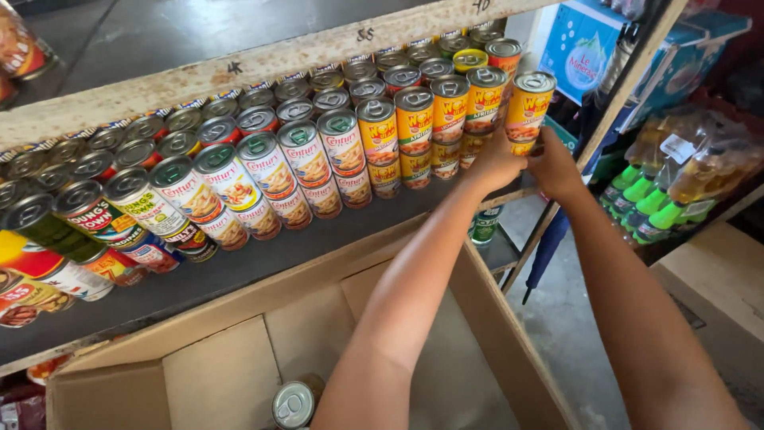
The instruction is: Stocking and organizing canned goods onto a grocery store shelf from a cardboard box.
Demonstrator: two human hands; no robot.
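Cardboard box (239, 374) below, both hands, left hand (495, 163) and right hand (555, 166), apparently clasp a rigid, weighty-looking yellow can (521, 145) by its smooth sides at the shelf (239, 267) row's end.

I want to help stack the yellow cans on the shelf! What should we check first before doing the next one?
1. Both hands on the can: left hand and right hand both touch the lower yellow can at the row's end: ok.
2. Top yellow can sits straight: ok.
3. Lower can fully on the shelf: cannot tell, hands hide it.
4. Neighbouring yellow stacks upright: ok.
5. More cans left in the cardboard box: one silver-topped can shows: ok.
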